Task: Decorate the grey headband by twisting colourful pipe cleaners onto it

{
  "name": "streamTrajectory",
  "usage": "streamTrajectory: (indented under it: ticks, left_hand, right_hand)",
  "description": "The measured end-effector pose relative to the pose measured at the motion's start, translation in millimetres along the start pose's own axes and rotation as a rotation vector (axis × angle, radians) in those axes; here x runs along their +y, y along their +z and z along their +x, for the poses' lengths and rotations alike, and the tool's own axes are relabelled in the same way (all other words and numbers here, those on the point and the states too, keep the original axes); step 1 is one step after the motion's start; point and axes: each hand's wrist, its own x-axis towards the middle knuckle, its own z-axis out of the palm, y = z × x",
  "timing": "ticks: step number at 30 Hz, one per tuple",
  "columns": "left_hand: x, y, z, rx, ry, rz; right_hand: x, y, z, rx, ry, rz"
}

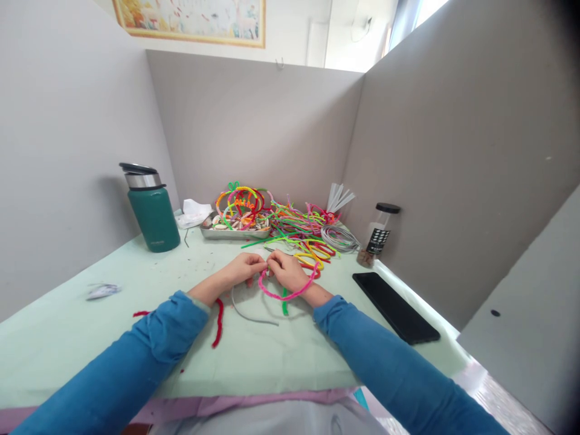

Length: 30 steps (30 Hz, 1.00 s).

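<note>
My left hand (245,267) and my right hand (284,269) meet over the middle of the table, fingertips pinched together. Between them they grip a pink pipe cleaner (285,298), which hangs in a wide curve below my right hand and over its wrist. The pinched spot is mostly hidden by my fingers. Just beyond my right hand shows a thin dark tip that I cannot make out. Below my hands, a grey wire (254,319) curves across the cloth. Short pieces lie near it: a green pipe cleaner (285,303) and a dark red pipe cleaner (218,326).
Behind my hands stand a metal tray (235,234) of looped pipe-cleaner pieces and a pile of colourful pipe cleaners (299,222). A coil of grey wire (341,238) lies beside it. A green bottle (156,217) is left; a clear jar (378,235) and black phone (394,307) are right. Grey partitions surround the table.
</note>
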Motion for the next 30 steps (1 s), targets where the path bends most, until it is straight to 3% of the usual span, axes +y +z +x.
streamTrajectory:
  ticks: [21, 30]
  left_hand:
    - [-1.0, -0.5, 0.5, -0.001, -0.002, 0.022]
    - [-4.2, -1.7, 2.6, 0.014, -0.003, -0.068]
  right_hand:
    - [-1.8, -0.3, 0.0, 0.0, -0.002, -0.028]
    - [-4.7, -2.0, -1.2, 0.02, -0.011, 0.007]
